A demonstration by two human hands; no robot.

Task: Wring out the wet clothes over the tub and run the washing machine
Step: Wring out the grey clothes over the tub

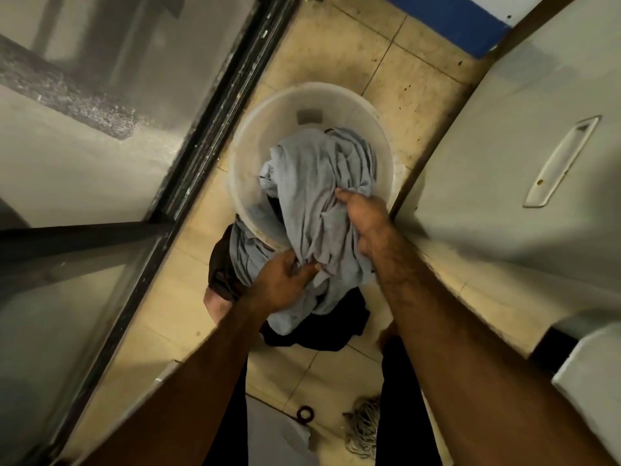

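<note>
A round white plastic tub [268,129] stands on the tiled floor below me. A wet grey cloth [316,183] drapes from inside the tub over its near rim. My left hand [282,284] grips the cloth's lower end, just outside the near rim. My right hand [363,216] grips the same cloth higher up, over the tub's right side. Dark clothes [322,327] hang under the grey cloth, partly hidden by it. The white machine body [504,196] fills the right side.
A glass door with a dark metal frame [208,129] runs along the left. A recessed handle [561,163] sits on the white body at right. On the floor near my feet lie a mop head [364,428] and a small dark ring [305,414].
</note>
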